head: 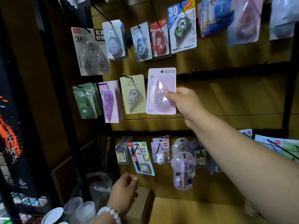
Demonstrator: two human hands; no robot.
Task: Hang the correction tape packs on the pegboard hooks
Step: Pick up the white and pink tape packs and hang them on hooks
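My right hand (186, 102) pinches a pink correction tape pack (161, 91) by its right edge and holds it upright against the wooden pegboard (226, 97), level with the middle row. The pack's round hang hole sits at its top; I cannot tell whether a hook passes through it. Left of it hang a beige pack (133, 94), a purple pack (108, 101) and a green pack (85, 101). My left hand (124, 189) hangs low with loosely curled fingers and holds nothing.
The top row carries more tape packs, among them a blue "30" pack (182, 26) and a red one (159, 40). The bottom row holds other stationery packs (141, 157). A cardboard box (145, 206) and plastic cups (77, 209) stand below. A black frame post (53, 78) lies left.
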